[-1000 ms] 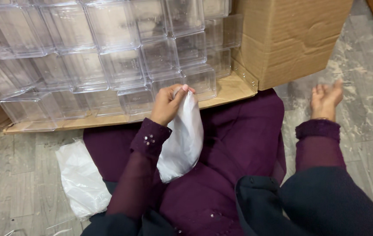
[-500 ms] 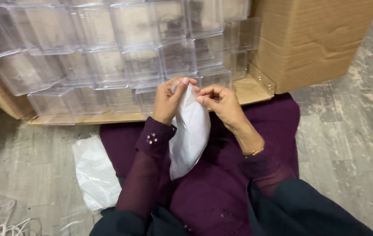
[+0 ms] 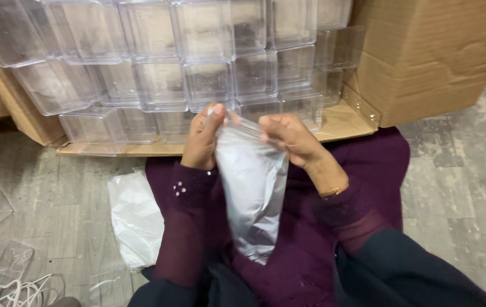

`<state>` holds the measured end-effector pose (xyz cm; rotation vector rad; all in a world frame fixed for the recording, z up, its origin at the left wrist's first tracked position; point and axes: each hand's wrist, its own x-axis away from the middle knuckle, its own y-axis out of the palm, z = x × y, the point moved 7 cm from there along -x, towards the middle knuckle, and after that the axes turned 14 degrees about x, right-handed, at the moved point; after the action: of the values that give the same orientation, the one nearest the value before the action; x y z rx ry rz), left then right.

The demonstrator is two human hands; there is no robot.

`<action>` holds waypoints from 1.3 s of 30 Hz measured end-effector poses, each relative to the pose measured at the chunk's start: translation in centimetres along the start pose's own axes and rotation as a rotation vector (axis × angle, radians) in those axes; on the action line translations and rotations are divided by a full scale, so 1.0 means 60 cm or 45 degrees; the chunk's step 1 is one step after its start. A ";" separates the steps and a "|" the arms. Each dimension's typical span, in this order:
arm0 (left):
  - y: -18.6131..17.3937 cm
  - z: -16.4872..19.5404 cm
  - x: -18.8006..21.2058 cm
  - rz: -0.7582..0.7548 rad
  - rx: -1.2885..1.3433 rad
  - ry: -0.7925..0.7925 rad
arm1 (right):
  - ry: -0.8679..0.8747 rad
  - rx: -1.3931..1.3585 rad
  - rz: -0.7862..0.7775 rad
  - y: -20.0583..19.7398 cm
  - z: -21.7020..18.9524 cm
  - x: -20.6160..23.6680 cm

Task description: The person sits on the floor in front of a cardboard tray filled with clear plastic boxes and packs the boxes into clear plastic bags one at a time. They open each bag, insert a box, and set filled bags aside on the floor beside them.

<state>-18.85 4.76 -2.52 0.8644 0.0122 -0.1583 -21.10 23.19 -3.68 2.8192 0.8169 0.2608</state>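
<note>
From my feed, a good deal was hidden. The fingertips of both hands were partly buried behind the top edge of the pale plastic bag point(image 3: 252, 187), so I could not see exactly how each finger lay on it. The bag's contents, if any, could not be made out through the cloudy film. The stacked clear plastic boxes point(image 3: 197, 74) ran off the top and left of the frame, and the cardboard box point(image 3: 436, 57) on the right was cut off at the top and side. The forearms passed out of view at the bottom edge, under dark purple sleeves.

The left hand point(image 3: 202, 139) was pinched shut on the left corner of the bag's mouth, thumb and fingers pressed together over the film. The right hand point(image 3: 288, 136) was likewise closed on the right corner, fingers curled in, a thin bracelet point(image 3: 334, 191) at the wrist. The two hands sat near each other with the bag's top edge stretched between them.

The bag hung down from that grip over the purple cloth point(image 3: 379, 170) on the lap, just in front of the low cardboard tray point(image 3: 345, 122) that bore the boxes. A second crumpled white bag point(image 3: 135, 219) lay on the grey floor point(image 3: 464, 187) to the left, beside the lap.
</note>
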 end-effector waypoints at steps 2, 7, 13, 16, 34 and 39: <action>-0.010 0.032 0.003 -0.073 0.034 0.027 | -0.138 -0.199 -0.075 0.003 -0.025 -0.004; -0.035 0.146 -0.070 -0.113 -0.708 0.396 | -0.511 -0.231 -0.003 -0.011 -0.164 -0.097; -0.028 0.251 -0.231 0.519 -1.681 0.989 | -1.160 1.527 0.788 0.028 -0.286 -0.217; -0.024 0.255 -0.253 0.358 -1.534 0.975 | -1.287 1.597 0.778 0.053 -0.291 -0.200; -0.022 0.190 -0.113 0.316 -1.375 0.914 | -0.718 1.077 0.713 0.013 -0.163 -0.157; 0.034 0.194 -0.114 0.307 -1.316 0.807 | -0.502 0.379 -0.229 0.074 -0.171 -0.105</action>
<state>-25.95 -1.87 7.11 -0.1510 0.5361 0.3402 -26.36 17.51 6.53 2.8821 1.0741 -0.4663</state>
